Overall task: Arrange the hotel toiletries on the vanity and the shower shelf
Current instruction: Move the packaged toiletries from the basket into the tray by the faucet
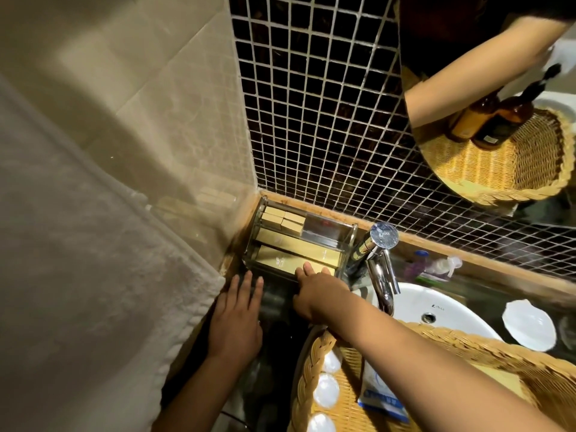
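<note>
Basket (pixel 307 369) sits closest; left hand (pixel 237 319) lies flat and open on the worktop (pixel 277 304); right hand (pixel 321 291), fingers extended, touches a gold box (pixel 280 261) in the rack (pixel 318 232).

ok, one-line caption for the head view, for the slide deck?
Right hand touches the front tan box in the clear corner organizer; left hand lies flat on the counter beside it.

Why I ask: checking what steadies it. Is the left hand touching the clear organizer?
Cannot tell: head view shows left hand fingertips ending at the organizer's front edge, no plain gap or contact.
</note>
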Demonstrator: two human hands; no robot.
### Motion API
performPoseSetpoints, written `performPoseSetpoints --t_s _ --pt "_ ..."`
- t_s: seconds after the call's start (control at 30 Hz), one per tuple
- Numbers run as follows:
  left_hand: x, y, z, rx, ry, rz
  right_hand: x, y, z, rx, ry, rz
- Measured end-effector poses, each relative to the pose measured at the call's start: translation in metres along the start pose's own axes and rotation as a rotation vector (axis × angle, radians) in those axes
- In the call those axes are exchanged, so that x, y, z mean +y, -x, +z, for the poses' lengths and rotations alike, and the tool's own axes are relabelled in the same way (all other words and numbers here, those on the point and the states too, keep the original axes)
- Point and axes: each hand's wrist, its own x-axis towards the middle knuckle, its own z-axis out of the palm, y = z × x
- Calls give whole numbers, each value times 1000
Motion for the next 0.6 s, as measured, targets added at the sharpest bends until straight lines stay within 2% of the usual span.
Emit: performPoseSetpoints --t_s 0.4,0.6 --pt "7 -12 -18 -13 -38 -15 1 -5 7 47 54 38" --pt "14 -6 -35 32 -25 -25 3 13 1 139 4 -31"
